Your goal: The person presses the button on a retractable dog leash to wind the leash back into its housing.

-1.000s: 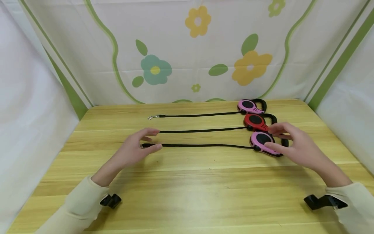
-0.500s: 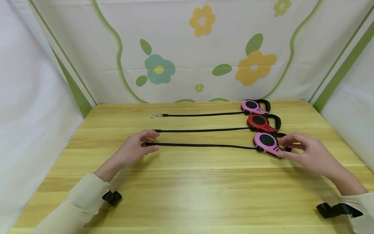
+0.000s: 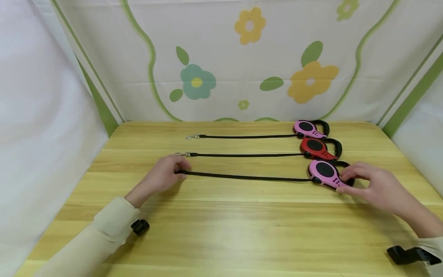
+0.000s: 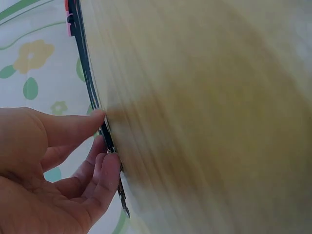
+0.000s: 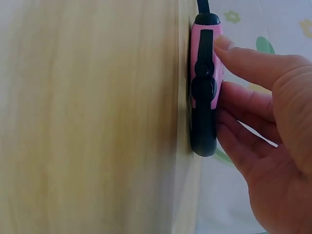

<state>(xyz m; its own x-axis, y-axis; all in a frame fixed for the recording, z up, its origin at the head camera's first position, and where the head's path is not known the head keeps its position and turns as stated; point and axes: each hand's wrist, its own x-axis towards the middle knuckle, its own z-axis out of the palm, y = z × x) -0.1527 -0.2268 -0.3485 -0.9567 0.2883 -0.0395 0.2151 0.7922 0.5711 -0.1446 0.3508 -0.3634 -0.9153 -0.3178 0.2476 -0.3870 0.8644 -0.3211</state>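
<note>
Three retractable dog leashes lie side by side, black cords stretched to the left. The nearest is a pink leash [image 3: 323, 169]; behind it are a red leash [image 3: 314, 145] and another pink leash [image 3: 306, 127]. In the head view my left hand [image 3: 166, 175] pinches the nearest leash's cord end, its clip mostly hidden by the fingers. A metal clip [image 4: 124, 204] shows beyond the fingers in the left wrist view. My right hand [image 3: 384, 188] holds the nearest leash where case meets handle, thumb on the near edge, fingers over the far side.
A wooden table [image 3: 221, 231] bears the leashes. White curtains with a flower print [image 3: 228, 57] stand behind and along both sides. The red leash's metal clip [image 3: 182, 154] lies just beyond my left hand.
My left fingers have closed on the nearest cord's end, and that cord now runs straighter. My right hand has slid back toward the handle and taken hold there. The camera view has shifted slightly.
</note>
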